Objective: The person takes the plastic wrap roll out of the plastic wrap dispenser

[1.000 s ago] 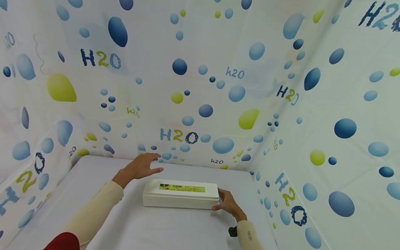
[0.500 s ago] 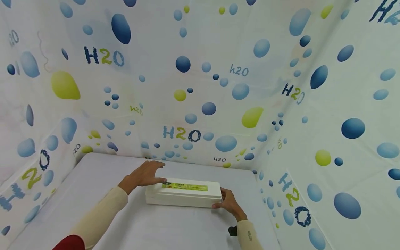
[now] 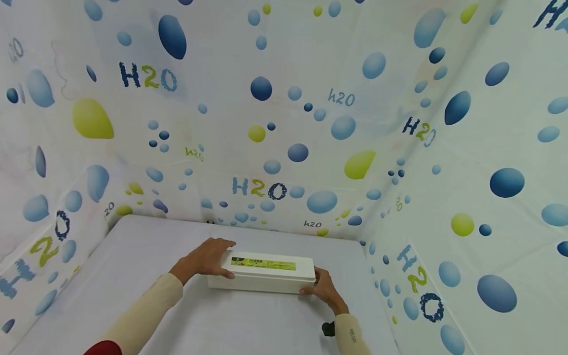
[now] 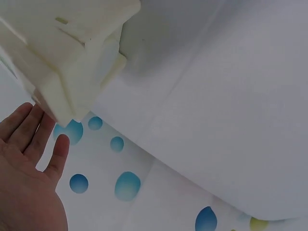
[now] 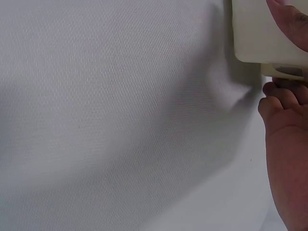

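A long white lidded box (image 3: pixel 262 284) with a yellow-green label on top lies crosswise on the table. At its left end my left hand (image 3: pixel 205 259) spans the lid, thumb along the front and fingers toward the back. In the left wrist view, several fingers of that hand (image 4: pixel 29 154) are nearly straight, their tips at the edge of the box (image 4: pixel 48 53). My right hand (image 3: pixel 327 290) grips the right end, thumb in front and fingers behind. The right wrist view shows its curled fingers beside the box end (image 5: pixel 269 36).
A white cloth (image 3: pixel 248 320) covers the table. Fabric walls (image 3: pixel 213 138) printed with blue and yellow-green drops stand at the back and both sides. A small black object (image 3: pixel 328 329) is by the right wrist.
My left hand has come down and right from above the box's left end, and its thumb now lies at the front of the lid. The right hand keeps its hold. The view has shifted slightly.
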Motion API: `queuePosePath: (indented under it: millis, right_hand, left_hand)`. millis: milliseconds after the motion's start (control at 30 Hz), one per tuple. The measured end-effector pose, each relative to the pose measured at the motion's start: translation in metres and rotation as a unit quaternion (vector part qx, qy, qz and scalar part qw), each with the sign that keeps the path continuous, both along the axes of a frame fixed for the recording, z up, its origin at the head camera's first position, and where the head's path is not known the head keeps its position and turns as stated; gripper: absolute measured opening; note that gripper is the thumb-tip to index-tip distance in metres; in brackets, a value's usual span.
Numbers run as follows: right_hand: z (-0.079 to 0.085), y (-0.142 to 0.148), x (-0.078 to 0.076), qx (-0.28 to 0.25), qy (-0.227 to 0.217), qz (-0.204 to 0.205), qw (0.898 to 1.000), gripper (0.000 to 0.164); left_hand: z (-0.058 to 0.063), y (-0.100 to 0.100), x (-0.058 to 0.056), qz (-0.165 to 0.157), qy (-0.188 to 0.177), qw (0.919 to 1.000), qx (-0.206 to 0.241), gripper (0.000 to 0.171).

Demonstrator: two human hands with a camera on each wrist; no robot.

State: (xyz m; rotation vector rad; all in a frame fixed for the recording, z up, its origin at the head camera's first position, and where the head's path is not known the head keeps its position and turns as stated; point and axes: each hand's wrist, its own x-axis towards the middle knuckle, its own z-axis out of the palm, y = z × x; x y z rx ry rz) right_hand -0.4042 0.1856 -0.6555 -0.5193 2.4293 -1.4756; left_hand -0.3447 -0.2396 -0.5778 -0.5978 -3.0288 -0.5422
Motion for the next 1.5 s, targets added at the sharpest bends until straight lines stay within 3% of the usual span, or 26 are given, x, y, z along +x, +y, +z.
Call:
queuePosePath:
  millis: [200,433,767,1067,1500]
  right_hand:
    - [0.001,0.001,-0.002,0.001,0.016,-0.011,1.0,0.082]
    - [-0.005,-0.001,0.004,-0.016,-0.002,-0.012,1.0,0.079]
    - [-0.001,-0.003,0.002,-0.023,0.009,-0.006,1.0,0.08]
    - [-0.007,-0.002,-0.003,-0.015,0.011,-0.005,1.0,0.08]
    - [-0.005,-0.002,-0.012,-0.013,-0.002,-0.012,1.0,0.084]
  left_hand:
    - [-0.005,0.005,-0.002,-0.004,-0.004,0.9999,0.013,0.103]
    - [-0.017,0.007,0.004,-0.006,-0.013,0.9998,0.014,0.105]
    - [-0.015,0.01,0.005,-0.007,-0.002,0.9998,0.017,0.096]
    - [-0.017,0.009,0.003,-0.018,0.015,0.9992,0.032,0.091]
    - [-0.016,0.012,-0.001,-0.007,-0.019,0.9982,0.056,0.093]
